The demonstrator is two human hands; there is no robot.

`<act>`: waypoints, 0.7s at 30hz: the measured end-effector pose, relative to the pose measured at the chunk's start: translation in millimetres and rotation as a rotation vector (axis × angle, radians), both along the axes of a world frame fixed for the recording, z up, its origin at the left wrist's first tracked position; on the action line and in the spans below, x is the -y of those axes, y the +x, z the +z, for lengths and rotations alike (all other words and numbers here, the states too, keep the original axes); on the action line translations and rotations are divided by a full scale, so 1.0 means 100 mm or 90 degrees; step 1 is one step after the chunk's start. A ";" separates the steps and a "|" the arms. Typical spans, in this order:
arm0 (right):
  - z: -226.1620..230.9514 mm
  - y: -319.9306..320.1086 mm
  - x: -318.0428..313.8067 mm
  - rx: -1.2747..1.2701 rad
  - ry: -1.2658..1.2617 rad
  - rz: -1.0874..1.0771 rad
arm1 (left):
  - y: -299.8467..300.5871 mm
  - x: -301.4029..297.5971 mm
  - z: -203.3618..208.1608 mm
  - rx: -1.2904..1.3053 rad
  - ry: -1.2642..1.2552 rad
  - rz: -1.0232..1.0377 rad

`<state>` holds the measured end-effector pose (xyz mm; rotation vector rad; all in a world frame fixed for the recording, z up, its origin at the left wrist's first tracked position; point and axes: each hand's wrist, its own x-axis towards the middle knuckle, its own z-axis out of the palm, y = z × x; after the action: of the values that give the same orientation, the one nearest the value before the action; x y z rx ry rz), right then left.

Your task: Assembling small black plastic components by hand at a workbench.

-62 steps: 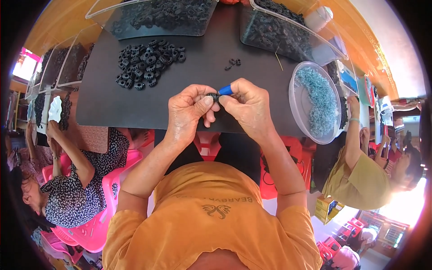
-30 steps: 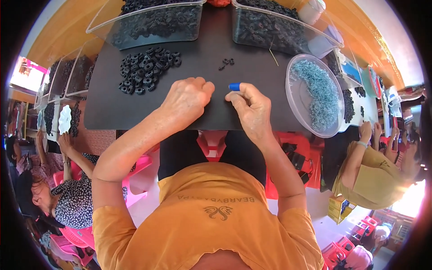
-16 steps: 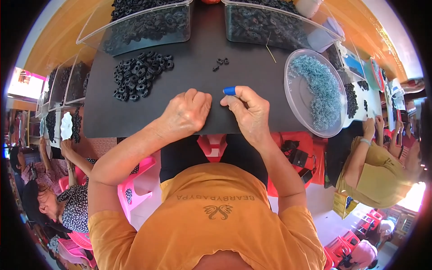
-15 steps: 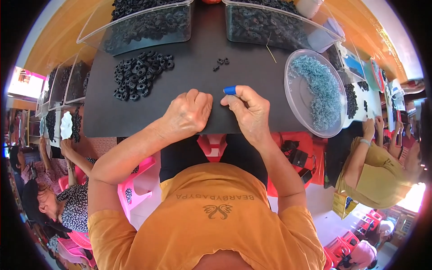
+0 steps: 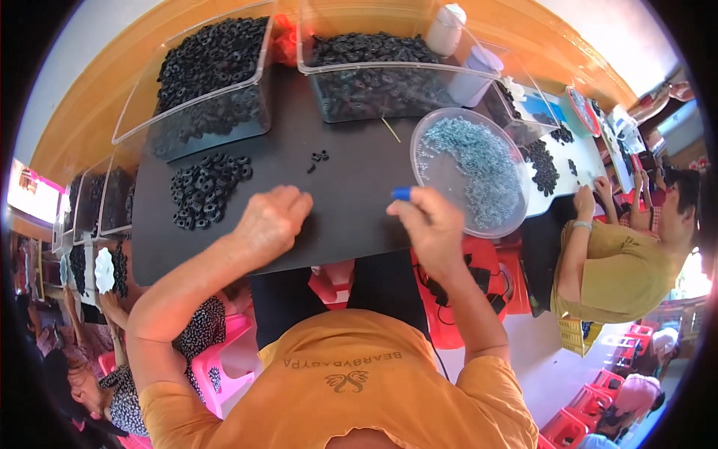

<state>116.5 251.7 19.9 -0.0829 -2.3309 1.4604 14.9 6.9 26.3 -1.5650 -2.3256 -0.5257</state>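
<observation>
My left hand (image 5: 275, 217) is closed just above the front part of the dark tabletop (image 5: 336, 202); whatever its fingers hold is hidden. To its right, my right hand (image 5: 432, 228) is raised over the table's front edge, slightly blurred. A blue cover (image 5: 402, 193) wraps its index fingertip, the thumb sits a little apart below, and nothing shows between them. Nearest that hand lies a round clear plastic tray (image 5: 426, 161) with many tiny bluish-grey pieces (image 5: 479, 161) that look like springs. A pile of small black plastic parts (image 5: 206, 191) lies left, and several loose black parts (image 5: 318, 159) lie mid-table.
Two clear bins of black parts, the left bin (image 5: 213, 123) and the right bin (image 5: 381, 90), stand along the back. A thin yellowish stick (image 5: 391, 129) lies before the right one. A red stool (image 5: 441, 314) stands below. Co-workers sit on both sides, one in an olive shirt (image 5: 621, 277).
The view has shifted, showing more of the bins and the co-worker at right. My hands have moved farther apart, the right one toward the round tray. The left stays closed.
</observation>
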 end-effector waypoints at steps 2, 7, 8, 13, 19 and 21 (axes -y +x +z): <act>0.07 0.06 -0.23 -0.049 0.072 -0.064 | -0.14 -0.14 0.27 -0.069 0.037 0.015; 0.07 0.02 -0.66 -0.014 0.062 -0.147 | -0.95 -0.57 0.85 -0.223 0.148 0.027; 0.07 -0.02 -0.71 -0.009 0.116 -0.148 | -1.11 -0.65 0.95 -0.250 0.150 0.054; 0.00 -0.28 -0.77 -0.051 0.288 -0.068 | -1.34 -0.71 1.11 -0.232 0.391 -0.197; 0.02 -0.44 -0.72 -0.026 0.459 0.004 | -0.91 0.02 0.88 -0.219 0.105 0.154; 0.01 -0.48 -0.69 0.015 0.492 0.030 | -0.85 0.34 0.64 -0.156 0.065 0.182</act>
<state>68.4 321.0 20.6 0.1677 -2.7531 0.4911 -69.7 -27.0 90.7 -1.1531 -2.2430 -0.3549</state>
